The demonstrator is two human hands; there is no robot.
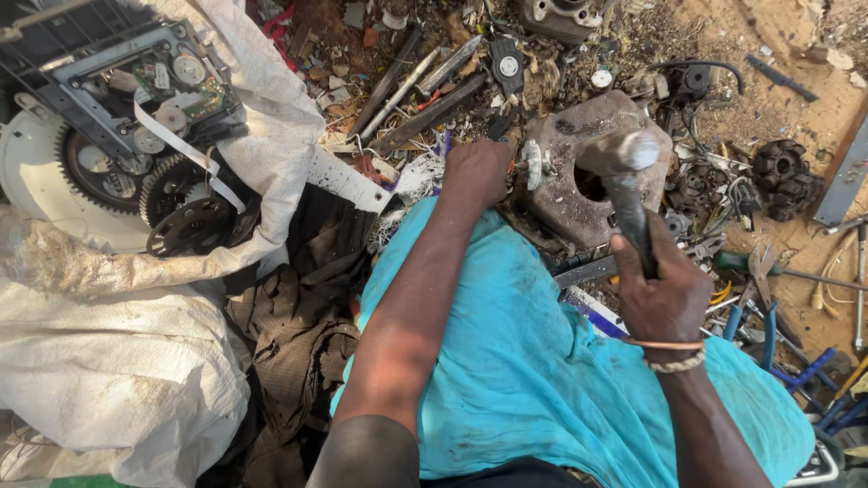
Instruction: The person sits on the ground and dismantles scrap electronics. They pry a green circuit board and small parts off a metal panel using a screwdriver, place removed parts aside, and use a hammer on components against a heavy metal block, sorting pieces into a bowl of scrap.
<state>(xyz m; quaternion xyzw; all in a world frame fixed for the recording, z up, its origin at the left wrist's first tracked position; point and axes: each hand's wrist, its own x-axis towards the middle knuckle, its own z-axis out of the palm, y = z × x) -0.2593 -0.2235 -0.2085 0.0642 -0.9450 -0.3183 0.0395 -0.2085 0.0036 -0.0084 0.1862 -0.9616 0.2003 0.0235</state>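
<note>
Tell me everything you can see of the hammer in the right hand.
The hammer with a worn grey metal head and dark handle is gripped low on the handle by the right hand. It points up and away from the camera, its rounded, scuffed, slightly blurred head over the rusty block of metal with a round hole. Whether head and block touch cannot be told. The left hand steadies a small part beside the block.
</note>
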